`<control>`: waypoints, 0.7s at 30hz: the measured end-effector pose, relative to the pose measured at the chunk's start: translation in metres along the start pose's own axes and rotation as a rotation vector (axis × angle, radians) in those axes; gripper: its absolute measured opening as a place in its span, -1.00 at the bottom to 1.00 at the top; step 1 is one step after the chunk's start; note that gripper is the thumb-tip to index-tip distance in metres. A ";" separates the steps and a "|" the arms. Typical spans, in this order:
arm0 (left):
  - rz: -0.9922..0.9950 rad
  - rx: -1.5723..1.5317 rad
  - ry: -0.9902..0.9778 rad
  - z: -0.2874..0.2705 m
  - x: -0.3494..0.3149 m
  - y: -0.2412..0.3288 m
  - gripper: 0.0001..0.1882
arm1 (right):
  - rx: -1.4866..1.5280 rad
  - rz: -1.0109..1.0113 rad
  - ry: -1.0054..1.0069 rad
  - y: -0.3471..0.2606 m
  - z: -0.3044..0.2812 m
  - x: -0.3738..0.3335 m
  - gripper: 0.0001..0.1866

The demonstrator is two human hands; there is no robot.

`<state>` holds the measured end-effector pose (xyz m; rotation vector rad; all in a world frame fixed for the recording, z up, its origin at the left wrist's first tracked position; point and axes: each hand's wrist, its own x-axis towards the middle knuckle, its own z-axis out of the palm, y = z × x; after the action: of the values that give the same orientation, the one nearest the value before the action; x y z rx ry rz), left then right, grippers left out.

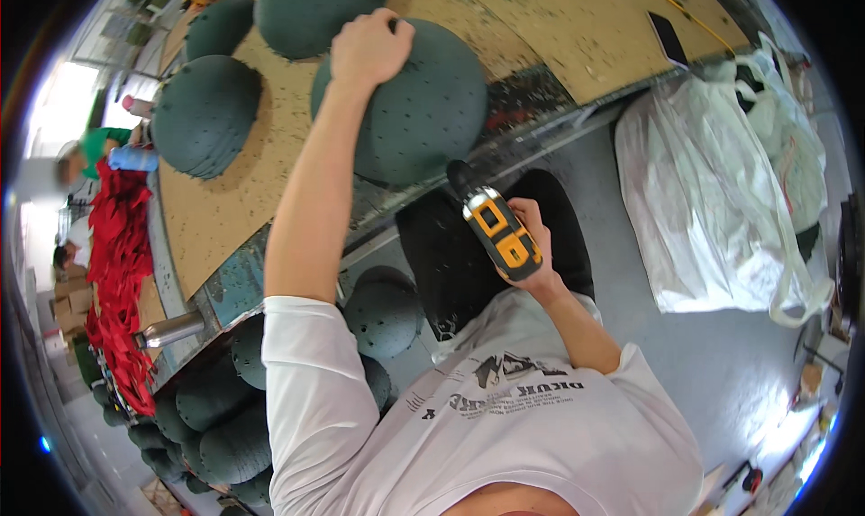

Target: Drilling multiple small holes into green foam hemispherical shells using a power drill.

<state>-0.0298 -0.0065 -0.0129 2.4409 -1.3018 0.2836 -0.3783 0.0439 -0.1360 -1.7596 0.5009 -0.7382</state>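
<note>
A big dark green ball (432, 101), dotted with small dark tufts or holes, rests at the near edge of the workbench. Over its upper left side curls my left hand (371, 49), gripping it; the fingertips are partly hidden. In my right hand (538, 250) is a yellow and black cordless drill (503, 232), held above my lap. The drill's black nose (461, 173) points toward the ball's lower right edge. Whether the two touch I cannot tell.
More green balls stand on the bench (631, 43), one at the left (205, 115). Several lie below it, left of my legs. A black phone (668, 38), a steel bottle (171, 329), red strips (122, 246) and white plastic bags (694, 191) surround me. People are at the far left.
</note>
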 end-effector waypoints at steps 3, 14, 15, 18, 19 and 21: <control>0.023 -0.016 0.010 0.007 0.001 -0.010 -0.52 | -0.024 0.002 -0.001 -0.002 -0.003 -0.005 -0.36; -0.026 -0.027 -0.071 -0.006 -0.002 0.005 -0.49 | -0.019 -0.002 0.019 -0.011 -0.028 -0.047 -0.41; -0.050 -0.083 -0.106 -0.014 -0.005 0.017 -0.55 | -0.038 -0.008 0.026 -0.014 -0.032 -0.050 -0.44; -0.073 -0.151 -0.143 -0.037 -0.012 0.033 -0.61 | -0.012 0.091 0.039 -0.031 -0.040 -0.055 -0.38; -0.082 -0.165 -0.143 -0.039 -0.015 0.032 -0.62 | -0.020 0.114 0.022 -0.037 -0.043 -0.052 -0.36; -0.105 -0.155 -0.144 -0.035 -0.013 0.025 -0.61 | -0.031 0.137 -0.008 -0.046 -0.046 -0.047 -0.33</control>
<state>-0.0586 0.0045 0.0201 2.4239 -1.1985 -0.0201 -0.4452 0.0566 -0.0942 -1.7373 0.6234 -0.6296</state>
